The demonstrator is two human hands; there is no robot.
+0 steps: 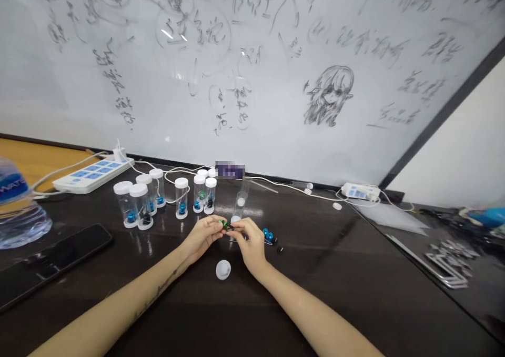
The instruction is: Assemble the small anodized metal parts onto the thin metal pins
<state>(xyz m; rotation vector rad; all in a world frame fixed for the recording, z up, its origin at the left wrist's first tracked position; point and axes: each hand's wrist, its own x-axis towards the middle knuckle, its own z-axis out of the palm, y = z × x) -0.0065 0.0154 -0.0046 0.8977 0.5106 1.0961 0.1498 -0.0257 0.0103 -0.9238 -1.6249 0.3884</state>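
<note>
My left hand (pixel 204 234) and my right hand (pixel 249 241) meet over the dark table (pixel 335 273), fingers pinched together on a small green part (pixel 225 224). Just behind the hands stands an uncapped clear vial (pixel 240 203). A loose white cap (pixel 223 269) lies on the table in front of my wrists. Small blue parts (pixel 268 235) and a black piece (pixel 280 250) lie right of my right hand.
Several capped clear vials (pixel 181 198) holding blue, green and black bits stand at the left back. A phone (pixel 51 262) and water bottle (pixel 18 209) lie far left, a power strip (pixel 92 174) behind. Metal hex keys (pixel 447 265) lie at the right. A whiteboard stands behind.
</note>
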